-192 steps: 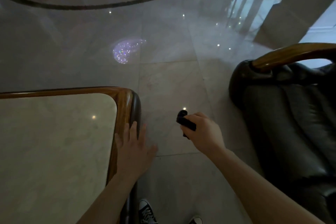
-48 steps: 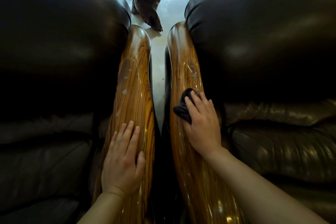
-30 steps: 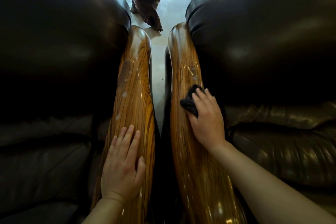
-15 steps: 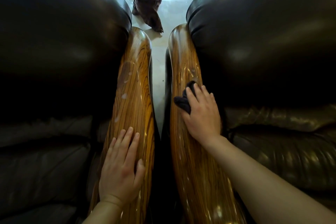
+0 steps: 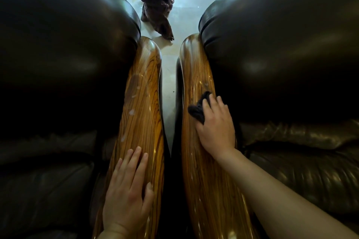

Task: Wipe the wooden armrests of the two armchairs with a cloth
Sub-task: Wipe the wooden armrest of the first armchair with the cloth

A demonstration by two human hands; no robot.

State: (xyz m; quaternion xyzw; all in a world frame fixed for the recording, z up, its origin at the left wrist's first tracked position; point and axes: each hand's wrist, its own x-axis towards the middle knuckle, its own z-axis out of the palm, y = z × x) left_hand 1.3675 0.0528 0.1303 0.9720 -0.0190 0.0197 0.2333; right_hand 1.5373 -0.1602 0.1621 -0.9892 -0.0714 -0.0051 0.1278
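Observation:
Two dark leather armchairs stand side by side, the left armchair point(image 5: 58, 64) and the right armchair point(image 5: 287, 54). Their glossy striped wooden armrests run next to each other in the middle. My right hand point(image 5: 216, 126) presses a small dark cloth point(image 5: 199, 108) flat onto the right armrest point(image 5: 196, 68), about halfway along it. My left hand point(image 5: 126, 198) lies flat with fingers spread on the near part of the left armrest point(image 5: 143, 91), holding nothing. Pale smudges show on the left armrest beyond my fingers, and one small pale spot sits just past the cloth.
A narrow gap of pale floor point(image 5: 168, 91) separates the two armrests. A dark gnarled wooden sculpture point(image 5: 155, 0) stands on the floor beyond the chairs. Leather seat cushions lie low on both sides.
Over the last second my right hand has rubbed the cloth back and forth a little on the right armrest. My left hand stays resting on the left armrest.

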